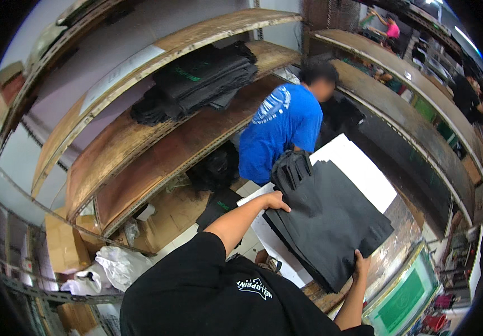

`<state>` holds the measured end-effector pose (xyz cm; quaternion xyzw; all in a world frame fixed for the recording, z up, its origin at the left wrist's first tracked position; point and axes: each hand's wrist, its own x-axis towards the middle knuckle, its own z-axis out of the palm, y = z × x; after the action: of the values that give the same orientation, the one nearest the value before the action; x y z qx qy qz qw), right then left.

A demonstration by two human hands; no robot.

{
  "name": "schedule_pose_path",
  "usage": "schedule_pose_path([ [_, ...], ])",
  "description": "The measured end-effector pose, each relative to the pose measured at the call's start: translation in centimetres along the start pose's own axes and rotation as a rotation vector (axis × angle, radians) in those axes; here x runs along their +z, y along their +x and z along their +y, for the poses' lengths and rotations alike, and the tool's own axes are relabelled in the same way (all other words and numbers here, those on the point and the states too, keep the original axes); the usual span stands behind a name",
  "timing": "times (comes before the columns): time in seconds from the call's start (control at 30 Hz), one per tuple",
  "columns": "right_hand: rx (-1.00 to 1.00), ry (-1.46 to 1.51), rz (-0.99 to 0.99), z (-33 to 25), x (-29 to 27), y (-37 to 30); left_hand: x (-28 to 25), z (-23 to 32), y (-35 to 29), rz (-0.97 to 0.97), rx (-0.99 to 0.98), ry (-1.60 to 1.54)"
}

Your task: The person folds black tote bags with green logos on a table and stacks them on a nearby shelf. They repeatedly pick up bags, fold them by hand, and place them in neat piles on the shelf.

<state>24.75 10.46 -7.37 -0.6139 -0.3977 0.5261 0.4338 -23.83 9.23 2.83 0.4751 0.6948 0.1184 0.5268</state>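
My left hand grasps the left edge of the broad stack of flat, black, fabric-like sheets, positioned over the flat white board; my right hand holds its near right edge. Maintain even pressure at both edges so the layers stay aligned.

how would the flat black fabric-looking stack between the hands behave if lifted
The flat black fabric-looking stack would probably sag, since its top sheet looks creased. Layers may slip apart, as their edges sit unevenly.
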Motion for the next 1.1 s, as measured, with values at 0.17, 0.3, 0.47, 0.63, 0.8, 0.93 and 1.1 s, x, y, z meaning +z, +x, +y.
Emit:
schedule_pose_path([
  [0.17, -0.010, -0.054, 0.049, 1.6, 0.1, 0.5, 1.9, -6.5, 1.8, 0.266, 0.064, -0.024],
  [0.3, 0.076, 0.108, -0.051, 2.5, -0.8, 1.1, 3.1, -9.6, -2.3, 0.572, -0.069, -0.125],
  [0.47, 0.159, 0.098, -0.084, 2.4, -1.6, 1.3, 8.6, -18.4, -13.1, 1.097, -0.060, -0.361],
  [0.63, 0.273, 0.051, -0.108, 0.5, -0.6, 0.0, 18.5, -38.8, -23.8, 0.768, -0.630, -0.327],
  [0.8, 0.114, -0.084, -0.081, 1.1, -2.3, 1.1, 28.2, -44.4, -32.1, 0.365, -0.850, -0.285],
  [0.93, 0.084, -0.305, 0.000, 1.0, -1.4, 0.7, 32.2, -47.4, -32.4, 0.382, -0.887, -0.714],
  [1.1, 0.165, -0.970, 0.306, -2.6, 3.0, -2.1, 27.0, -48.4, -29.9, 0.316, -0.694, -0.337],
])
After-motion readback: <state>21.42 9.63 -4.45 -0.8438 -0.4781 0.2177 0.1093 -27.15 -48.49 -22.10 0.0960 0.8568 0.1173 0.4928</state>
